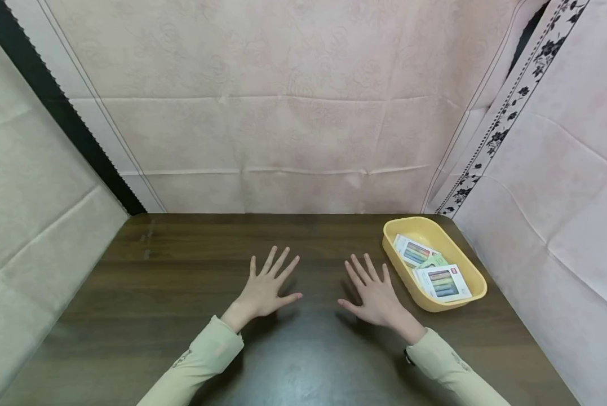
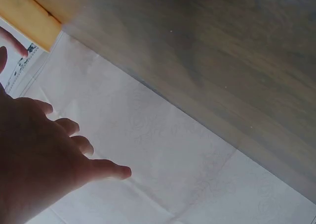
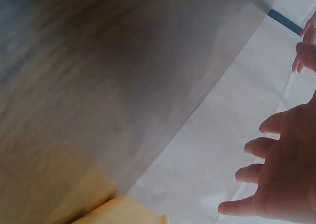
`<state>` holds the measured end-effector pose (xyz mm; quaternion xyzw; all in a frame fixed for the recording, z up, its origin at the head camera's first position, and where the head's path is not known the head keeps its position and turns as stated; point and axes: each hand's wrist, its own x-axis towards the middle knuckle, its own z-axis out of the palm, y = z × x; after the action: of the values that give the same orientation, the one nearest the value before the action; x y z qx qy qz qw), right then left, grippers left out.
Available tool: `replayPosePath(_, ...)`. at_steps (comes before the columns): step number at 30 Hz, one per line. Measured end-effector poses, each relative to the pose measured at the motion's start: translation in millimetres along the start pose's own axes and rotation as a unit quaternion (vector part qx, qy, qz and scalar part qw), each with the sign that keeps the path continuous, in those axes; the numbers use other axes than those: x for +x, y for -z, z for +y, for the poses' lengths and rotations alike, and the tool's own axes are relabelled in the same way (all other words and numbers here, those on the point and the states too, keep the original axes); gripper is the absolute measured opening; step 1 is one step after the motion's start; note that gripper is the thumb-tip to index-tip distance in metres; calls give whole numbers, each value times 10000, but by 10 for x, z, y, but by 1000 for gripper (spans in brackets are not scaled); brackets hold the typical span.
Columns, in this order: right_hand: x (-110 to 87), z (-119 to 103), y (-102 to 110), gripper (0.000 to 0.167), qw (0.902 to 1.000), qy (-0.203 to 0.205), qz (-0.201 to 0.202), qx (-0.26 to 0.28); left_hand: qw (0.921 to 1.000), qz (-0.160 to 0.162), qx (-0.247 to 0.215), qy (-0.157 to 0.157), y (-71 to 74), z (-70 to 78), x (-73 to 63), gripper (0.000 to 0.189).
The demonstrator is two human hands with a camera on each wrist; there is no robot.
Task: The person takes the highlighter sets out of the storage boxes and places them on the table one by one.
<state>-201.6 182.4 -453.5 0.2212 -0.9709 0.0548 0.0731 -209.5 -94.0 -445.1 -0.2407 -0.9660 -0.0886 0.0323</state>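
Note:
My left hand (image 1: 264,292) is spread with straight fingers above the middle of the dark wooden table, holding nothing. To its right, my right hand (image 1: 375,296) is spread the same way, thumb pointing toward the left hand, palm free of any object. Nearest to the right hand is a yellow plastic basket (image 1: 391,254) at the table's right side. Inside it lie white boxes with pictures of coloured sticks, one box (image 1: 442,283) in front and another box (image 1: 413,251) behind. A green packet (image 1: 433,261) sits partly hidden between them.
The dark wooden table (image 1: 181,270) reaches back to a pale patterned cloth (image 1: 283,141) hanging behind it. More pale cloth hangs at the left (image 1: 29,225) and right sides. A black strip (image 1: 70,118) runs down the left corner, and a floral border (image 1: 506,121) down the right.

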Motion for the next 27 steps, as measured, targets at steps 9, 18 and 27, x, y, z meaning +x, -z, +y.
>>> replayPosePath(9, -72, 111, 107, 83, 9999, -128, 41, -22, 9999, -84, -134, -35, 26, 41, 48, 77)
replayPosePath(18, -128, 232, 177, 81, 9994, -246, 220, 113, 9997, -3, -200, -104, 57, 87, 75, 75)
replayPosePath(27, -193, 346, 231, 79, 9986, -449, 218, 182, 9991, -22, -353, -247, 55, 114, 97, 72)
